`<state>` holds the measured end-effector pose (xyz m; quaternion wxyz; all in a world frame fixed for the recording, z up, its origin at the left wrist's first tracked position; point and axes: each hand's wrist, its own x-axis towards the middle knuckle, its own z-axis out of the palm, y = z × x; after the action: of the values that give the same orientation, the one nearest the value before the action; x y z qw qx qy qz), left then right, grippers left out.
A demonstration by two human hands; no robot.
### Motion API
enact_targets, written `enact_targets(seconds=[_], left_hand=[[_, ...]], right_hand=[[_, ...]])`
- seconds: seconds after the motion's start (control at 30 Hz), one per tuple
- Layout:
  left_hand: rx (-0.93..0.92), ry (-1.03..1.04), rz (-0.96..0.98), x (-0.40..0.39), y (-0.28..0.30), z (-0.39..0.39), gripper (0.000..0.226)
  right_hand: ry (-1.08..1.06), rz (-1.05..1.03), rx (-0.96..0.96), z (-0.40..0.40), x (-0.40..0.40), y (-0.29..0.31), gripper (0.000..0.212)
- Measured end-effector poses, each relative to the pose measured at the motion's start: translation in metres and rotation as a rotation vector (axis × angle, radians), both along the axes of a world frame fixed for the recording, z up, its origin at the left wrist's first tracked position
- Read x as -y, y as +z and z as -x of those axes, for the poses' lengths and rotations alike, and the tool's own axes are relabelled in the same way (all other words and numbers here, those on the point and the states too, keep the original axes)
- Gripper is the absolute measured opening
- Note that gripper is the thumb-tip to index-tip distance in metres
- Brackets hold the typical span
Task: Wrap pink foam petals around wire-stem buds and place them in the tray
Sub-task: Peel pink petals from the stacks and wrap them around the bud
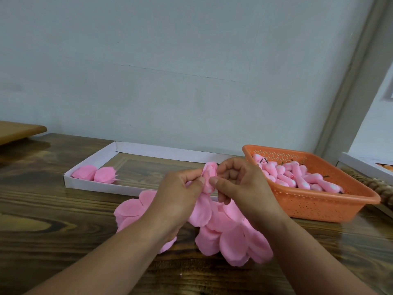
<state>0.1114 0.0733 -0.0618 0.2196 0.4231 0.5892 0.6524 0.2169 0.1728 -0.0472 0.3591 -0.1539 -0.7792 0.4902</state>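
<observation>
Wooden table (53, 220) is carrying everything; white tray (89, 184) is lying far-left against the wall, orange basket (319, 207) is sitting on the right, and a loose pile of pink petals (229, 237) is spreading under and between the wrists

Tray is holding two wrapped flowers (94, 173) at its left end — the rest of its floor is showing bare. Basket is holding a heap of unwrapped buds (297, 177), dark wire stems poking out here and there

Both hands are meeting at centre, just in front of the tray's near wall. Left hand (180, 192) is pinching the petal edge against the bud in work (209, 176); right hand (238, 182) is curling round it from the other side, thumb pressing the lower part. Both are gripping, neither is relaxed

Key relation: the bud's long axis is running roughly upright, tip pointing away toward the wall, lower end hidden between the fingers — stem not visible. The tray's open floor is lying up and left of the bud, so the left hand is the nearer one for the drop-off; likely the wrap is needing closing first

No brands, labels or readable writing anywhere
</observation>
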Motion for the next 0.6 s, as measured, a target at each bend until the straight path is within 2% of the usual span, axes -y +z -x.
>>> enact_targets(seconds=[0.13, 0.23, 0.33, 0.47, 0.6], left_hand=[[0.017, -0.019, 0.035, 0.0015, 0.0024, 0.0009, 0.032], [0.039, -0.027, 0.065, 0.0025, 0.0035, 0.0014, 0.032], [0.105, 0.007, 0.068, 0.0022, 0.0040, 0.0042, 0.022], [0.221, 0.058, 0.086, 0.0014, 0.0050, 0.0065, 0.007], [0.356, 0.013, 0.112, -0.0011, 0.0054, 0.0043, 0.022]], right_hand=[[-0.008, -0.128, 0.057, 0.0002, -0.0023, 0.0002, 0.018], [-0.003, -0.104, 0.015, 0.0001, -0.0016, -0.0011, 0.019], [0.006, -0.087, -0.024, 0.0028, 0.0027, -0.0035, 0.023], [-0.125, -0.083, -0.045, 0.0076, 0.0072, -0.0067, 0.021], [-0.203, 0.024, -0.097, 0.0071, 0.0031, -0.0071, 0.018]])
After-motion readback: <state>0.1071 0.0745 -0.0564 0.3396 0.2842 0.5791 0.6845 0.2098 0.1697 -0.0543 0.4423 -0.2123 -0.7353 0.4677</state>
